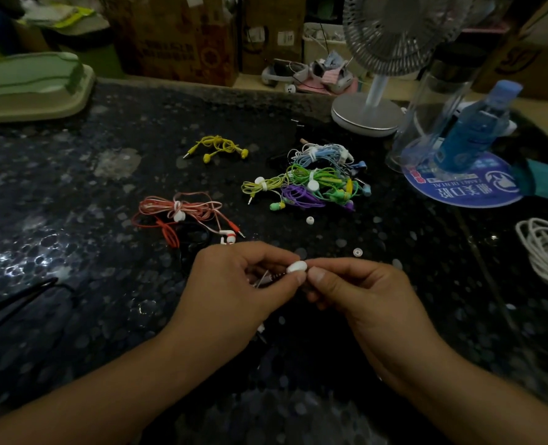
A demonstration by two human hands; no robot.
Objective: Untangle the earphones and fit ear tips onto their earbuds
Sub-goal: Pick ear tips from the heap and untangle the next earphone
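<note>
Both hands meet low in the middle of the head view, over the dark speckled table [73,194]. My left hand [234,284] and my right hand [359,287] pinch a small white ear tip [296,266] between thumbs and forefingers. A thin dark cable with a striped part [267,277] shows in my left hand; the earbud itself is hidden. A pink and red earphone bundle [182,213] lies just beyond my left hand. A yellow earphone set [216,147] lies farther back. A heap of green, purple and blue earphones [317,181] sits to the right. Loose ear tips [310,220] [358,252] lie nearby.
A white desk fan [370,107] stands at the back right. Next to it are a clear cup and a blue bottle [478,123] on a round blue card [465,184]. A coiled white cable [545,252] lies at the right edge, a green tray [31,88] at the back left.
</note>
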